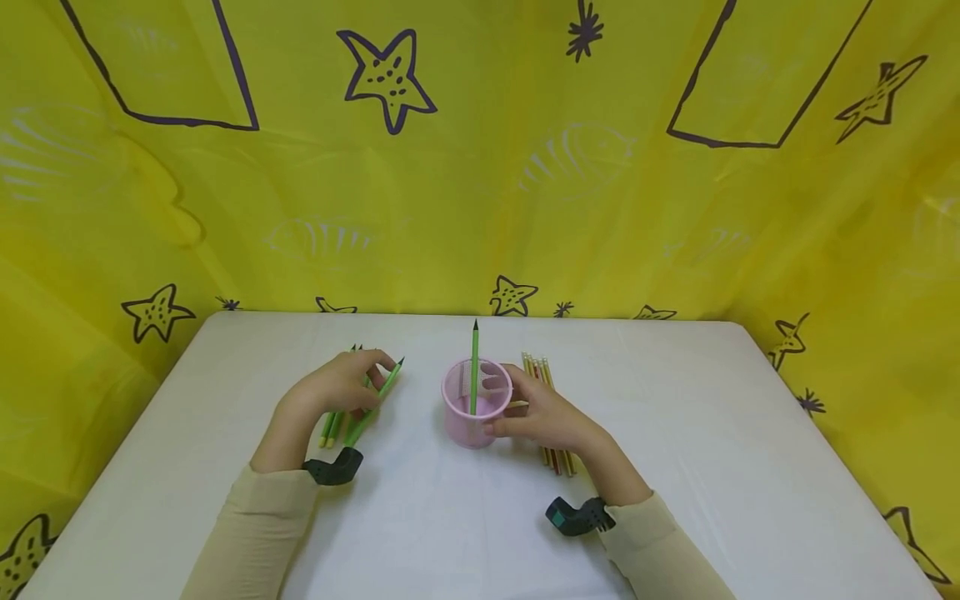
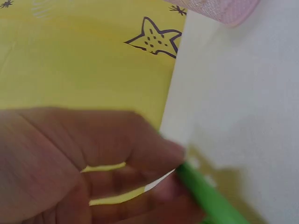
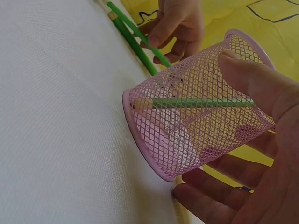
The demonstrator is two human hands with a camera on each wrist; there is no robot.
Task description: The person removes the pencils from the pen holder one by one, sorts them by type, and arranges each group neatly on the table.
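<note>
My left hand [image 1: 341, 385] pinches a green pencil [image 1: 387, 382], its dark point slanting up and to the right. Under that hand, other green pencils [image 1: 330, 430] with yellowish ends lie on the table. The left wrist view has the pinched pencil [image 2: 208, 193] between thumb and fingers, slightly blurred. My right hand [image 1: 553, 417] holds a pink mesh pencil cup [image 1: 467, 432] by its right side, thumb in front. Inside the cup one green pencil [image 1: 475, 354] stands upright, its dark tip above the rim. Through the mesh in the right wrist view, this pencil [image 3: 201, 102] shows too.
Several gold and red striped pencils [image 1: 558, 461] lie in a bunch on the white table [image 1: 420, 525], partly under my right hand. Behind the table hangs a yellow curtain [image 1: 465, 208] with stars and fish on it. Each wrist wears a dark camera.
</note>
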